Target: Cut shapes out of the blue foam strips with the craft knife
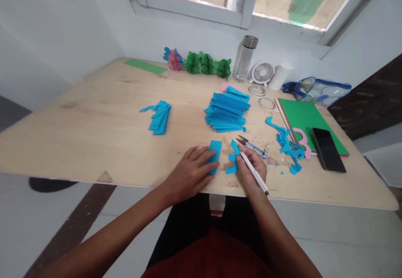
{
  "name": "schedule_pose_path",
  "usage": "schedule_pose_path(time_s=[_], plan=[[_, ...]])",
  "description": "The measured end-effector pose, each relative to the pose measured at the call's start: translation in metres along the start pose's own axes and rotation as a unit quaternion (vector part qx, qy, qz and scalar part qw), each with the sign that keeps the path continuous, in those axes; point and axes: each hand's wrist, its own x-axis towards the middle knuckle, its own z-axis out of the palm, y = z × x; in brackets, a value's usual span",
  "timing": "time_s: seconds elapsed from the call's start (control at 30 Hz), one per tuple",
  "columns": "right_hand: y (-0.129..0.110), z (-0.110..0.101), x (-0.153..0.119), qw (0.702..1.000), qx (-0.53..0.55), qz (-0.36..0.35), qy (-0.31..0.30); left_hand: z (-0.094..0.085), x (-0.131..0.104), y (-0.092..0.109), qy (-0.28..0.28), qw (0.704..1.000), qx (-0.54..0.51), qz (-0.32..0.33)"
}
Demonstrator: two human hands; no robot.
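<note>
- Left hand [195, 170]: we see it laid palm-down, fingers slightly spread, on a blue strip [215, 150]; strip at its 2 o'clock, on the tabletop [94, 114] near the front edge.
- Right hand [252, 170]: fingers closed around a white pen [255, 174], narrow end toward 11 o'clock.
- Blue cut-out [231, 163] with notched edge: at right hand's 10 o'clock, fingertips at its edge; we can't tell if pinched or just pressed. Small gap between it and the strip.
- Snips [253, 147]: right hand's 12 o'clock, just beside it, points toward 10.
- Blue strip stack [228, 110]: right hand's 11 o'clock, loosely fanned.
- Small pile of blue pieces [161, 121]: left hand's 11 o'clock, well apart; we count no layers, too overlapped.
- Blue scraps [284, 143]: right hand's 2 o'clock, tangled.
- Farther at 2 o'clock: green sheet [306, 119] topping a paper pile; phone [329, 149] partly on it, pink cut-out [302, 142] between phone and scraps.
- Back, right hand's 12 o'clock: bottle [245, 60]. Fan [263, 73] at bottle's 4 o'clock, green paper figures [207, 63] at its 9.
</note>
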Motion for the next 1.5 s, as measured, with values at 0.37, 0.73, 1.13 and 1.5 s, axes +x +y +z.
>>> schedule_pose_path(time_s=[0.37, 0.73, 1.13, 1.5], plan=[[-0.005, 0.000, -0.002, 1.000, 0.004, -0.005, 0.003, 0.009, 0.008, 0.019, -0.007, 1.000, 0.013, -0.014], [-0.005, 0.013, -0.003, 0.999, 0.021, 0.010, -0.033, -0.001, -0.004, -0.017, 0.017, 0.999, -0.029, -0.031], [-0.015, 0.027, -0.005, 0.984, -0.131, -0.062, -0.105, 0.005, -0.007, 0.001, 0.130, 0.987, -0.079, -0.043], [-0.006, 0.004, -0.016, 0.936, -0.250, -0.219, -0.117, 0.004, 0.000, -0.029, 0.080, 0.993, -0.082, 0.011]])
